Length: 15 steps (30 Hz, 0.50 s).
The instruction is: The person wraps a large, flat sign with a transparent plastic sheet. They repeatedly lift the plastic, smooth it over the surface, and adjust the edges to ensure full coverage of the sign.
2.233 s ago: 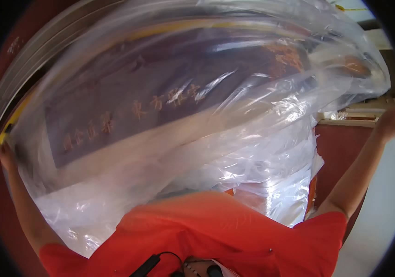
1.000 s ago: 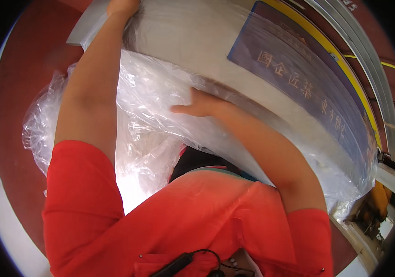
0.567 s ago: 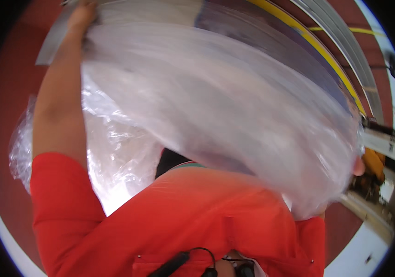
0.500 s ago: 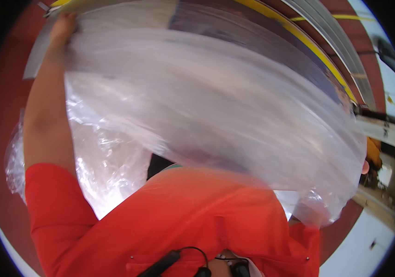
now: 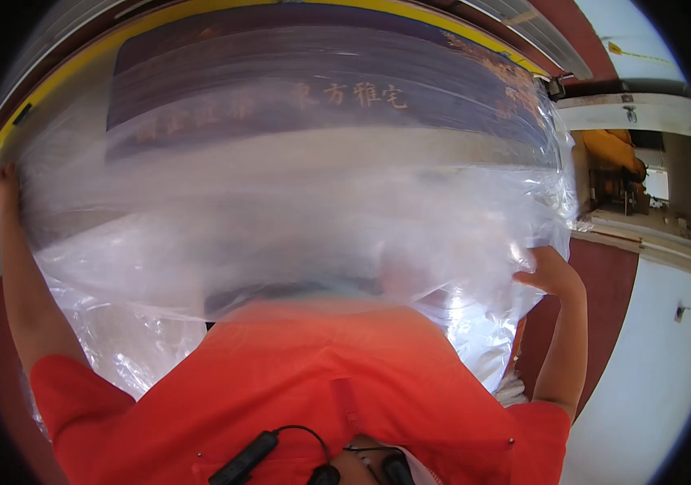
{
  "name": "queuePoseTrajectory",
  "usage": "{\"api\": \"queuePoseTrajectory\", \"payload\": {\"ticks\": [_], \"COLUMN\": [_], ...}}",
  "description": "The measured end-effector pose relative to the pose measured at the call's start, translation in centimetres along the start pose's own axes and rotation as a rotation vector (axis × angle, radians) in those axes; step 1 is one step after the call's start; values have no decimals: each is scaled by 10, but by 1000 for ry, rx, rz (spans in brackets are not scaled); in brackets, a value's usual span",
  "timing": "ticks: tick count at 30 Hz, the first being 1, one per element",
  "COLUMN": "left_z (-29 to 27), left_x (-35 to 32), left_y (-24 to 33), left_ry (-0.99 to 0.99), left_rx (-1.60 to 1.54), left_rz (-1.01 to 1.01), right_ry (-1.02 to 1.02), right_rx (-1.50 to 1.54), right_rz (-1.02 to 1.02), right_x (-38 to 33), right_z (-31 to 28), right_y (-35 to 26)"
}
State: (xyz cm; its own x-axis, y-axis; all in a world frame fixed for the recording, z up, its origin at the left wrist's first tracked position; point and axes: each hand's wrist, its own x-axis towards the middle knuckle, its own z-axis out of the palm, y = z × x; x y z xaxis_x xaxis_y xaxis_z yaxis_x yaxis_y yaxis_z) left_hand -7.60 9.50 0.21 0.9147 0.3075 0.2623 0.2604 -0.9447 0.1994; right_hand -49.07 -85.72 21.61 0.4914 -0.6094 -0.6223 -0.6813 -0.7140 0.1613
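A wide sheet of clear plastic film [image 5: 281, 218] spreads in front of me, smeared by motion in its middle. Through it shows a dark purple panel [image 5: 459, 89] with gold lettering and a gold pattern at its right end. At the far left, my left hand [image 5: 8, 179] is closed on the film's edge, beside the end of a yellow strip. My right hand [image 5: 554, 272] grips the crumpled film on the right; its thumb shows, while the other fingers are partly hidden. Near my body the film hangs in shiny folds [image 5: 119, 331] over my red shirt.
A yellow strip [image 5: 224, 14] curves along the far edge, with a grey metal rail [image 5: 527, 20] beyond it. Dark red floor [image 5: 604, 299] shows on the right, beside a white surface [image 5: 644, 364]. An opening at the right holds an orange object [image 5: 610, 152].
My left hand has moved left and nearer with the film. My right hand has come into clear view at the right. The film has been lowered, and more of the purple panel shows.
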Motion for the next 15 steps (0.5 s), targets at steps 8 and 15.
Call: {"api": "queuePoseTrajectory", "payload": {"ticks": [8, 15], "left_z": [17, 16], "left_x": [4, 20], "left_y": [-8, -33], "left_ry": [69, 71], "left_rx": [25, -16], "left_rz": [84, 156], "right_ry": [1194, 1136], "right_rx": [626, -488], "right_rz": [-369, -624], "right_x": [-16, 153], "right_z": [-163, -39], "right_y": [132, 0]}}
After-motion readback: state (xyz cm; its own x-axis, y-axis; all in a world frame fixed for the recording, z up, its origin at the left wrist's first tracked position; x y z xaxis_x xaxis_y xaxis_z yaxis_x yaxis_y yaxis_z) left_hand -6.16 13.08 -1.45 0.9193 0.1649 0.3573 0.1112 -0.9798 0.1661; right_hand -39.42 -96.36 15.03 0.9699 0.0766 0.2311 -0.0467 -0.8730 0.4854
